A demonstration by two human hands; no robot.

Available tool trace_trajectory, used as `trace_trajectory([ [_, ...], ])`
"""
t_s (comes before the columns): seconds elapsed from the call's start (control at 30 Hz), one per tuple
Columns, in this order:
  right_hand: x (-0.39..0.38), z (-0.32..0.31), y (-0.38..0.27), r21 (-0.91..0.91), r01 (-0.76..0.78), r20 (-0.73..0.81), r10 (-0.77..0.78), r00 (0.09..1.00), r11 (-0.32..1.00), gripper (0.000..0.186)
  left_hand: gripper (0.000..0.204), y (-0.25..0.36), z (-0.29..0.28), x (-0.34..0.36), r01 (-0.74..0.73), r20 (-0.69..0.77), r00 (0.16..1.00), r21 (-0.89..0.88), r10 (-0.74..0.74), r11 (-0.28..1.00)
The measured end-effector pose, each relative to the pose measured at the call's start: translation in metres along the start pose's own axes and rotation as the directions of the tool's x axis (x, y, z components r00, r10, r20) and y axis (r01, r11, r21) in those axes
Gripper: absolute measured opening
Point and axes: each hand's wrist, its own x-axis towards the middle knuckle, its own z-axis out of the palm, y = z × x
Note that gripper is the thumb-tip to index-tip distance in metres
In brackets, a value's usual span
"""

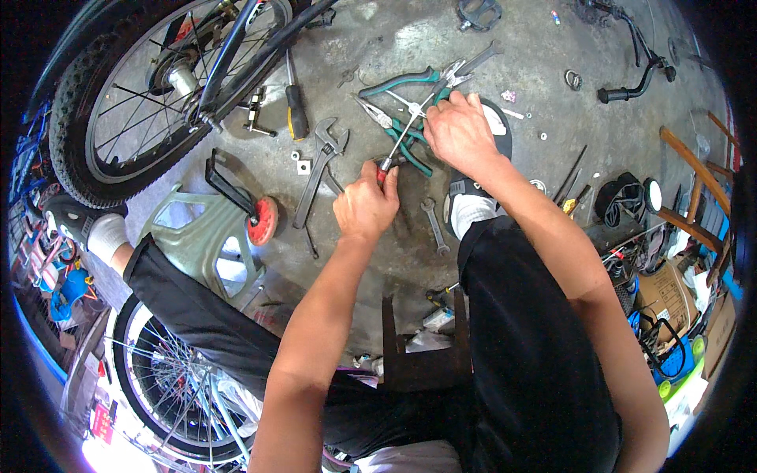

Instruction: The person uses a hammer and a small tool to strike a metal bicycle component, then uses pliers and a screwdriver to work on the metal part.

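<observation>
My left hand (367, 203) is closed around the red handle of a screwdriver (400, 143), whose thin shaft slants up and right. My right hand (461, 132) is closed close to the far end of that shaft; what its fingers hold is hidden. Beneath and beside the hands, green-handled pliers (378, 116) and a second green-handled pair (402, 80) lie on the concrete floor. A small silver metal part (416, 109) shows by the right fingertips. Left of my left hand lies an adjustable wrench (317, 169), and a small open-end wrench (434, 226) lies below the right hand.
A bicycle wheel (79, 169) stands at upper left, with a black-and-yellow screwdriver (296, 106) beside it. A green plastic stool (193, 229) lies near my left leg. Farther off are a pedal (479, 13), handlebars (627, 93) and a cardboard box (666, 296).
</observation>
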Motion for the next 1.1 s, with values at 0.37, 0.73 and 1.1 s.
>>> trace_trajectory([
  [0.37, 0.002, 0.005, 0.0, 0.005, -0.007, -0.028, 0.007, 1.0, 1.0, 0.02, 0.041, -0.01, 0.026, 0.002, -0.095, -0.149, 0.981, 0.17, 0.121, 0.981],
  [0.73, 0.0, 0.003, -0.001, 0.014, -0.036, -0.084, 0.037, 0.996, 0.999, 0.02, 0.053, -0.003, -0.007, -0.009, 0.017, 0.052, 0.999, -0.158, -0.008, 0.987],
  [1.1, -0.003, 0.001, -0.004, 0.016, -0.039, -0.139, 0.04, 0.989, 0.999, 0.021, 0.066, -0.012, -0.048, 0.034, -0.041, 0.175, 0.983, -0.065, 0.051, 0.997],
])
